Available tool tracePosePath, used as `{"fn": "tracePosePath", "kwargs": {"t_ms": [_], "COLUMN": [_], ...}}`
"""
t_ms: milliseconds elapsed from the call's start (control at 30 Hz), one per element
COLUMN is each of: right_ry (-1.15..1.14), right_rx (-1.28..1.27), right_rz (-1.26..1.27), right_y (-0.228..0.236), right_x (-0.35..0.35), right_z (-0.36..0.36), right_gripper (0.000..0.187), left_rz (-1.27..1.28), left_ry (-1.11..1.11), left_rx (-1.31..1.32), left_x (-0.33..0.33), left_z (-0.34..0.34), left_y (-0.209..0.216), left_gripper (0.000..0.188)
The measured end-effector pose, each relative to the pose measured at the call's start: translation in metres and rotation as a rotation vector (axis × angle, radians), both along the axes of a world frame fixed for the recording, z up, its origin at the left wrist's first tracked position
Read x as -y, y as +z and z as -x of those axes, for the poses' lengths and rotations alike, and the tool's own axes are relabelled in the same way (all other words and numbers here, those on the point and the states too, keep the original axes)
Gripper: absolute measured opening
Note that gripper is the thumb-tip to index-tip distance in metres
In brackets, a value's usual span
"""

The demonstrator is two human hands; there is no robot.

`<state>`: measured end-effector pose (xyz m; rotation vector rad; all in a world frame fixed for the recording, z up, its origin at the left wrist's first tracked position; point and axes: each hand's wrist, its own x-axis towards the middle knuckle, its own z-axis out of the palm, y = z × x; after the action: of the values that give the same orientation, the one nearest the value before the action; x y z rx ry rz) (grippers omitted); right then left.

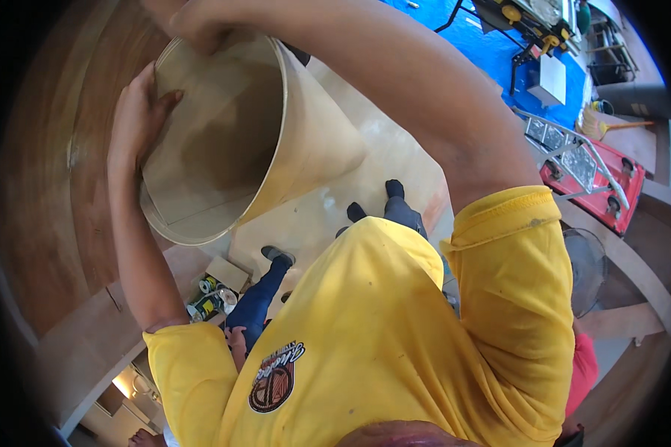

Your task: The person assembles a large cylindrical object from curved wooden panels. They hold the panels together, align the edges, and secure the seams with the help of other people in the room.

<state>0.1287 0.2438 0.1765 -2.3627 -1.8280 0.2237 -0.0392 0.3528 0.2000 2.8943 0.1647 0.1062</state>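
Note:
A large, thin tan sheet, likely plywood, is curled into a wide tapering tube [317,141]; its open end is turned toward me. My left hand [138,112] is closed on the left side of the rim, with the thumb inside the opening and the fingers round the outer side. Across the top reaches my right arm, and my right hand [194,26] is at the upper rim. The upper picture edge cuts it off, so its fingers are mostly hidden. A curved brown wooden surface [52,186] stands close beside my left hand.
Below on the left, a person in blue jeans [257,298] is near several cans [212,302]. A pink sleeve [583,372] shows at right. Farther right are a red cart [619,186], a folded metal ladder [574,160], a broom [595,125], and a machine [533,22] over blue sheeting [473,52].

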Motion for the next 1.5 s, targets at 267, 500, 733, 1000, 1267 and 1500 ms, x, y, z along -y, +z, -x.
{"fn": "tracePosePath", "kwargs": {"t_ms": [267,500,733,1000,1267,1500], "right_ry": [0.016,-0.070,-0.118,-0.144,-0.120,-0.089], "right_rx": [0.030,-0.071,-0.094,-0.093,-0.079,-0.089], "right_rz": [-0.040,-0.006,-0.010,-0.010,0.017,-0.018], "right_y": [-0.004,0.019,0.019,0.016,0.019,0.026], "right_x": [0.009,0.038,0.039,0.035,0.041,0.044], "right_z": [-0.001,0.012,0.016,0.017,0.018,0.019], "right_gripper": [0.034,0.039,0.034,0.030,0.031,0.032], "left_rz": [0.035,-0.027,-0.028,-0.075,-0.095,-0.094], "left_ry": [-0.020,-0.025,-0.007,-0.003,0.021,0.042], "left_rx": [0.024,0.024,0.014,0.026,0.008,0.015], "left_x": [0.007,0.007,0.007,0.001,0.010,0.011], "left_z": [-0.001,-0.004,-0.001,0.001,0.002,0.003], "left_y": [-0.001,0.008,0.009,0.003,0.010,0.013], "left_gripper": [0.041,0.038,0.035,0.035,0.037,0.036]}}
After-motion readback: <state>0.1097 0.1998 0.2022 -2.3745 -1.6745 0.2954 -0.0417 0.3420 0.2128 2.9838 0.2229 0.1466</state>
